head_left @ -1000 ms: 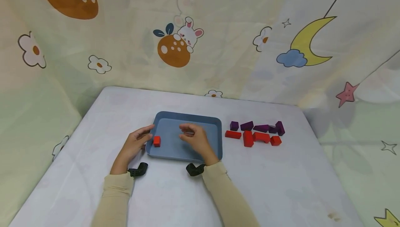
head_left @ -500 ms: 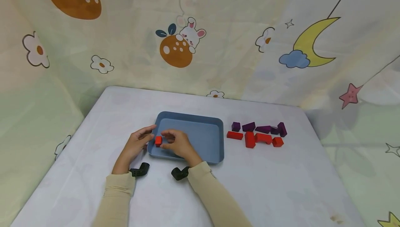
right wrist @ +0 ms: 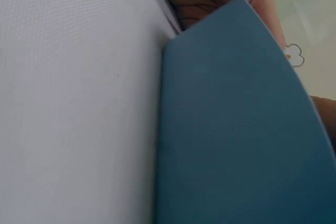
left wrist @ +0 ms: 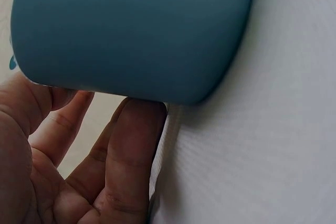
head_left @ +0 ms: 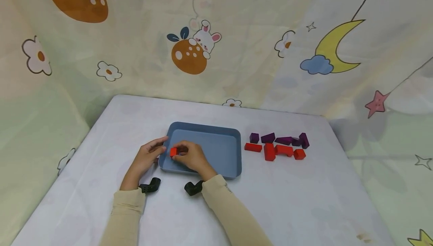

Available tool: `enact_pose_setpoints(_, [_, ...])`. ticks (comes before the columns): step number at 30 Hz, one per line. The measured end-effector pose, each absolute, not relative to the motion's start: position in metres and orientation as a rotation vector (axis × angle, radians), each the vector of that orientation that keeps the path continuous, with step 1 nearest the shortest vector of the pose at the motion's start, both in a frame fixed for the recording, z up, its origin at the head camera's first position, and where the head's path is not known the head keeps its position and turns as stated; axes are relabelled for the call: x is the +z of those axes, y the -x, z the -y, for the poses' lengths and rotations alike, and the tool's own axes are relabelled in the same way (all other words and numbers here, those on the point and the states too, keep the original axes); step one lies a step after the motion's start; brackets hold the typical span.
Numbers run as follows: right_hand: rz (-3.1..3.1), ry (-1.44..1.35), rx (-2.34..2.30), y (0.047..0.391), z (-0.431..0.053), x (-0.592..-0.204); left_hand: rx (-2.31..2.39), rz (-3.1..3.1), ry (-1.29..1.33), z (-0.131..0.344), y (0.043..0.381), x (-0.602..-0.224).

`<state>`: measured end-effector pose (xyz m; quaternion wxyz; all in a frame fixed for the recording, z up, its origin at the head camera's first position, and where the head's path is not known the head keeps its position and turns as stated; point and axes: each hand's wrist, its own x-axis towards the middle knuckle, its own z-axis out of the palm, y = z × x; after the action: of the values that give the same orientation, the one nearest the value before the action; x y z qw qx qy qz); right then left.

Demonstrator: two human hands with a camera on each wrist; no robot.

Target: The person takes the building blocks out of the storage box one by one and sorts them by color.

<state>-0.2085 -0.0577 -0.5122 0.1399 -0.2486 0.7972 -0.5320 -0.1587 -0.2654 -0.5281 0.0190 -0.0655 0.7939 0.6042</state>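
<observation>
My right hand (head_left: 192, 156) reaches into the blue-grey tray (head_left: 216, 176) and pinches a small red block (head_left: 173, 152) near its left end. My left hand (head_left: 145, 159) is at the tray's left side, its fingers loosely bent near the rim. In the left wrist view the left fingers (left wrist: 134, 150) lie close against the outer wall of the tray (left wrist: 131, 35); whether they press on it I cannot tell. The right wrist view shows the tray's outer wall (right wrist: 236, 114) in front, and most of the right hand is hidden there.
On the white table (head_left: 297, 201), right of the tray, lie two rows of blocks. Purple blocks (head_left: 283, 140) form the back row, red blocks (head_left: 269, 152) the front one. A patterned cloth (head_left: 250, 58) hangs behind the table.
My right hand has moved left across the tray and taken hold of the red block, which has shifted slightly right. The left hand has stayed in place.
</observation>
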Motion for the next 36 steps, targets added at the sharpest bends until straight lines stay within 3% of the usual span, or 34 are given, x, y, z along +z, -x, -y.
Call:
enact_pose_setpoints(21, [-2.146,0.674,-1.738,0.224,-0.058,-0.473,1.855,-2.466,0.197,0.267,0.157,-0.530])
enact_pose_setpoints(36, [-2.451,0.600,-1.617,0.239,-0.169,-0.473,1.827,-2.484,0.177,0.268,0.158,-0.533])
